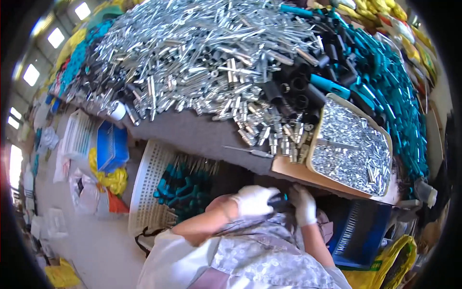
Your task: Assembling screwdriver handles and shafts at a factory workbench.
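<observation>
Both my hands wear white gloves and meet over my lap, just below the table edge. My left hand (257, 201) is closed round a dark handle-like piece (277, 199), which has a small teal spot at its right end. Its full shape is hidden and partly blurred. Close beside that end is my right hand (303, 204), its fingers bent inward, and what they may hold does not show. On the table edge above lies a thin metal screwdriver-like rod (248, 151). Left of my lap stands a white perforated basket (144, 192) with teal-handled tools (183, 192).
Loose silver metal parts (192, 53) are heaped across the table (192, 132). Black sleeves (301, 91) and teal handles (385, 96) pile at the right. A tray (315, 159) of small metal pieces sits at the edge. Blue crates (380, 231) (111, 144) stand on both sides.
</observation>
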Action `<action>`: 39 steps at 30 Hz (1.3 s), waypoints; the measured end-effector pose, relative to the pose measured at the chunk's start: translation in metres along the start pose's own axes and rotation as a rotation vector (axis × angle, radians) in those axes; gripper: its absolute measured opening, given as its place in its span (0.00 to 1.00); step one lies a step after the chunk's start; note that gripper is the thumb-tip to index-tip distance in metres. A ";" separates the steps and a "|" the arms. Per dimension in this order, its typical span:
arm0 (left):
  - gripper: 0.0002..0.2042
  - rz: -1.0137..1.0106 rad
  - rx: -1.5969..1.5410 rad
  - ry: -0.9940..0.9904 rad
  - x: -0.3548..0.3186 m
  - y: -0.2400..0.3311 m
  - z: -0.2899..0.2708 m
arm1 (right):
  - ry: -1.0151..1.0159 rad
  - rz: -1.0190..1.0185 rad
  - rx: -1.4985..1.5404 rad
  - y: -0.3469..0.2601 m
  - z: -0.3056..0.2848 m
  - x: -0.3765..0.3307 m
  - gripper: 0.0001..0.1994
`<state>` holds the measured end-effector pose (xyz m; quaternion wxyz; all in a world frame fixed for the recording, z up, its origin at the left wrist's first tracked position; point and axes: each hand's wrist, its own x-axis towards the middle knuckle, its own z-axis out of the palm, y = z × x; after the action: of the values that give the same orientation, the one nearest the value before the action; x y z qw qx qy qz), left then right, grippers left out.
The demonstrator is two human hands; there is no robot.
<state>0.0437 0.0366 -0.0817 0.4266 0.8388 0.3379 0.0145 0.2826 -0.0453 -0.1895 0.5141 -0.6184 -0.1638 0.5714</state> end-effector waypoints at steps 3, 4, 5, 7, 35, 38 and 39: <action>0.30 -0.121 -0.190 0.126 -0.095 0.005 -0.098 | -0.117 0.072 0.073 -0.001 -0.047 -0.015 0.23; 0.32 -0.107 -0.203 0.199 -0.122 -0.002 -0.120 | -0.091 0.064 0.065 0.005 -0.063 -0.019 0.23; 0.33 -0.127 -0.205 0.280 -0.157 -0.011 -0.136 | -0.092 0.114 0.174 0.014 -0.074 -0.021 0.24; 0.31 -0.275 -0.293 0.415 -0.217 -0.018 -0.158 | -0.021 0.188 0.284 0.023 -0.071 -0.028 0.27; 0.19 -0.372 0.308 -0.359 -0.128 -0.288 0.051 | -0.706 -0.319 -0.432 -0.183 0.050 -0.122 0.16; 0.18 -0.193 0.401 -0.172 -0.110 -0.183 -0.057 | -0.528 -0.781 -0.710 -0.261 0.042 -0.117 0.14; 0.17 -0.116 0.365 -0.046 -0.105 -0.126 -0.091 | -0.463 -0.847 -0.786 -0.284 0.038 -0.104 0.15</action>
<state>-0.1352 0.0915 -0.0873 0.2752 0.8815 0.3728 -0.0904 0.3277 0.0082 0.1073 0.3811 -0.5031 -0.7001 0.3340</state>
